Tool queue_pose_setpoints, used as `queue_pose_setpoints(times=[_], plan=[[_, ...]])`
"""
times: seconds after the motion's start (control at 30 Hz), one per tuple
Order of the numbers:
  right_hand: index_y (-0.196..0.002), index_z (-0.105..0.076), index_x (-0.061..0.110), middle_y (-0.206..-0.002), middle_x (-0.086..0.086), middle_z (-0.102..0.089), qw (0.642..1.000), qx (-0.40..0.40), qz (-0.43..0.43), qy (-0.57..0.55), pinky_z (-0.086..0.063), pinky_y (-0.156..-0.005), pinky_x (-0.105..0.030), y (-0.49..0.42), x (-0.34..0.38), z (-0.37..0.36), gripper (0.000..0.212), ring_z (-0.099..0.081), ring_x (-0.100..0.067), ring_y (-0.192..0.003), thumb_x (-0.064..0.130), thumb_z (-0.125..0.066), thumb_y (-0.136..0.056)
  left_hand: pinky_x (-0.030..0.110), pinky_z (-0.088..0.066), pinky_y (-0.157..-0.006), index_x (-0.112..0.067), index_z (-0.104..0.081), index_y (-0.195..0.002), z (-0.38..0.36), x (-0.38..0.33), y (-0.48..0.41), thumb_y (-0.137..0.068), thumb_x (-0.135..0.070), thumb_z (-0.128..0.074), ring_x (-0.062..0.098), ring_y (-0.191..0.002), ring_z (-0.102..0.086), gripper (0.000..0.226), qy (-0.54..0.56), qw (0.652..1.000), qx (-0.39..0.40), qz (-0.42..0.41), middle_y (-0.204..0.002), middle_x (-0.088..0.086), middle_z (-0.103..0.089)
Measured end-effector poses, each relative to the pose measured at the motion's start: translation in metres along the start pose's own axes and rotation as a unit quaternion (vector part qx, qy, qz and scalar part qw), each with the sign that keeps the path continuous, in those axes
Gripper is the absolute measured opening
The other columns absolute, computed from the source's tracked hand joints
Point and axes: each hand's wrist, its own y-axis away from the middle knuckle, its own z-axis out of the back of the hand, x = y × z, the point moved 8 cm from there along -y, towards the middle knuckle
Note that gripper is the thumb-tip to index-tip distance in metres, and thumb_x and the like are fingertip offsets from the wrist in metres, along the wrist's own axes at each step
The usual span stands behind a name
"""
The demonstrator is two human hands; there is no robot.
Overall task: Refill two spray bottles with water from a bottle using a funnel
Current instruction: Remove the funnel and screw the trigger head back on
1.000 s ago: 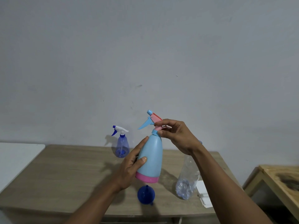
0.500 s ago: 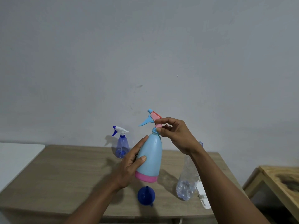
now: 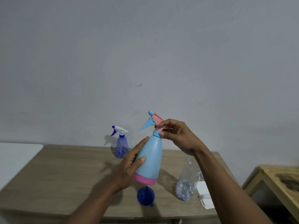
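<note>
**Opening the first spray bottle, funnel waiting below**

Nearest, just beneath the hands, the dark blue funnel (image 3: 145, 197) lay on the tabletop (image 3: 64, 175). The clear water bottle (image 3: 187, 183) stood under the right forearm, beside a white folded stack (image 3: 205, 198). Above the funnel, the left hand (image 3: 129, 168) gripped the body of the light-blue spray bottle (image 3: 150, 159), held clear of the tabletop and tilted a little. The right hand (image 3: 178, 138) pinched the collar under its pink trigger head (image 3: 155, 120). This looked like the unscrewing step, with the head not yet off. The next move likely called for twisting the collar free, lifting the head out, standing the bottle down and seating the funnel in its neck. Beyond the left hand, the small blue spray bottle (image 3: 121, 147) stood capped near the wall.
</note>
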Motion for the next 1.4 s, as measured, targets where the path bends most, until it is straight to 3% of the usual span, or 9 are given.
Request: queue_pose_setpoints(times=[0.13, 0.27, 0.37, 0.5, 0.67, 0.87, 1.07, 1.23, 1.4], plan=[[-0.104, -0.068, 0.002, -0.098, -0.007, -0.068, 1.000, -0.012, 0.005, 0.000, -0.053, -0.089, -0.033, 0.001, -0.002, 0.000, 0.018, -0.065, -0.018, -0.090, -0.004, -0.069, -0.087, 0.022, -0.048, -0.098, -0.049, -0.042, -0.141, 0.001, 0.000, 0.000, -0.087, -0.042, -0.054, 0.011, -0.134, -0.049, 0.056, -0.037, 0.999, 0.005, -0.015, -0.149, -0.020, -0.044], [-0.098, -0.071, 0.013, -0.092, 0.002, -0.067, 0.999, -0.033, 0.011, 0.028, -0.053, -0.088, -0.039, -0.001, -0.002, -0.002, 0.020, -0.061, -0.018, -0.085, -0.002, -0.073, -0.085, 0.016, -0.048, -0.092, -0.057, -0.041, -0.138, -0.002, -0.003, -0.001, -0.087, -0.043, -0.053, 0.004, -0.129, -0.051, 0.054, -0.060, 0.998, 0.011, -0.021, -0.145, -0.028, -0.045], [-0.103, -0.069, 0.009, -0.096, -0.003, -0.066, 0.998, -0.025, 0.013, 0.055, -0.052, -0.086, -0.038, -0.002, 0.000, -0.003, 0.017, -0.060, -0.019, -0.086, 0.001, -0.071, -0.088, 0.016, -0.048, -0.092, -0.058, -0.040, -0.138, -0.003, -0.004, -0.002, -0.087, -0.043, -0.052, 0.005, -0.129, -0.051, 0.054, -0.062, 0.998, 0.009, -0.027, -0.145, -0.029, -0.044], [-0.107, -0.067, 0.002, -0.112, -0.021, -0.068, 1.000, -0.018, 0.024, 0.001, -0.054, -0.091, -0.033, 0.000, 0.005, 0.000, 0.019, -0.064, -0.021, -0.098, -0.004, -0.067, -0.090, 0.022, -0.047, -0.099, -0.057, -0.041, -0.138, -0.001, -0.008, -0.006, -0.087, -0.043, -0.052, 0.008, -0.134, -0.047, 0.054, -0.063, 0.997, 0.002, -0.036, -0.149, -0.025, -0.042], [-0.093, -0.070, 0.013, -0.095, -0.002, -0.070, 0.999, -0.043, 0.025, -0.013, -0.051, -0.083, -0.039, -0.003, 0.001, 0.000, 0.020, -0.059, -0.022, -0.087, -0.003, -0.076, -0.082, 0.015, -0.045, -0.098, -0.057, -0.038, -0.140, -0.005, -0.012, -0.008, -0.088, -0.042, -0.051, 0.005, -0.134, -0.046, 0.055, -0.080, 0.996, 0.009, -0.046, -0.149, -0.027, -0.041], [-0.107, -0.072, 0.008, -0.108, -0.015, -0.072, 0.998, -0.057, 0.032, -0.023, -0.053, -0.098, -0.039, 0.001, 0.002, 0.004, 0.021, -0.069, -0.029, -0.105, 0.000, -0.070, -0.088, 0.017, -0.045, -0.100, -0.057, -0.037, -0.140, -0.005, -0.012, -0.010, -0.089, -0.044, -0.051, 0.006, -0.136, -0.045, 0.055, -0.090, 0.995, 0.012, -0.045, -0.149, -0.027, -0.040], [-0.103, -0.075, 0.018, -0.101, 0.000, -0.072, 0.996, -0.083, 0.036, 0.017, -0.051, -0.087, -0.049, -0.004, 0.003, 0.004, 0.024, -0.057, -0.024, -0.086, 0.007, -0.079, -0.082, 0.021, -0.043, -0.106, -0.059, -0.036, -0.139, -0.007, -0.016, -0.012, -0.089, -0.044, -0.049, 0.004, -0.137, -0.043, 0.054, -0.097, 0.994, 0.012, -0.058, -0.149, -0.029, -0.039], [-0.119, -0.070, 0.006, -0.117, -0.010, -0.072, 0.998, -0.056, 0.018, -0.007, -0.051, -0.102, -0.036, 0.000, 0.001, 0.006, 0.028, -0.068, -0.028, -0.111, 0.000, -0.064, -0.093, 0.017, -0.043, -0.104, -0.060, -0.037, -0.138, -0.004, -0.015, -0.010, -0.089, -0.043, -0.050, 0.002, -0.136, -0.043, 0.054, -0.097, 0.994, 0.008, -0.056, -0.149, -0.029, -0.040], [-0.108, -0.075, 0.013, -0.104, -0.004, -0.072, 0.994, -0.097, 0.040, 0.002, -0.052, -0.086, -0.038, -0.004, 0.004, 0.004, 0.028, -0.058, -0.023, -0.083, 0.001, -0.076, -0.083, 0.023, -0.047, -0.103, -0.060, -0.036, -0.139, -0.005, -0.016, -0.012, -0.088, -0.045, -0.049, 0.006, -0.134, -0.046, 0.054, -0.107, 0.993, 0.009, -0.058, -0.147, -0.031, -0.040]])
